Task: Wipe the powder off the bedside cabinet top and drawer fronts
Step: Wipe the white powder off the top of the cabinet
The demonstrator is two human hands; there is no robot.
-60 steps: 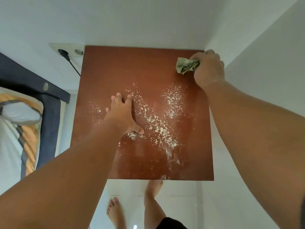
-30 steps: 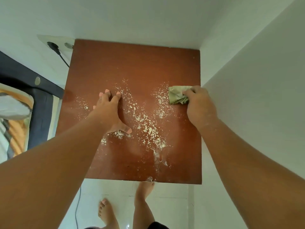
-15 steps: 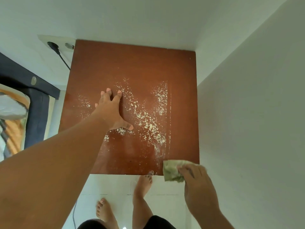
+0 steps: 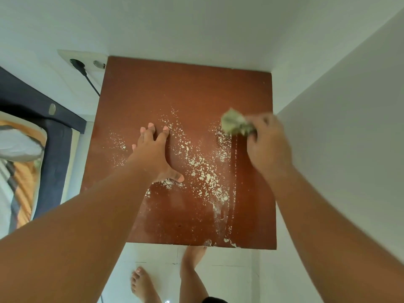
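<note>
The reddish-brown bedside cabinet top (image 4: 175, 88) fills the middle of the head view. White powder (image 4: 205, 171) lies scattered in a diagonal band across its centre, with small clumps at the front edge (image 4: 229, 244). My left hand (image 4: 153, 156) rests flat on the top, fingers spread, just left of the powder. My right hand (image 4: 267, 145) grips a crumpled pale green cloth (image 4: 234, 124) over the right part of the top; both are motion-blurred. A wiped strip runs along the right side. The drawer fronts are hidden below the top.
White walls close in behind and to the right of the cabinet. A wall socket (image 4: 87, 62) with a black plug and cable sits at the back left. A dark bed frame (image 4: 52, 127) with bedding stands to the left. My bare feet (image 4: 142, 283) are on white floor tiles.
My right hand swept the cloth from the back right corner down the right side to the front edge, then came back up to mid-right. My left hand stayed planted.
</note>
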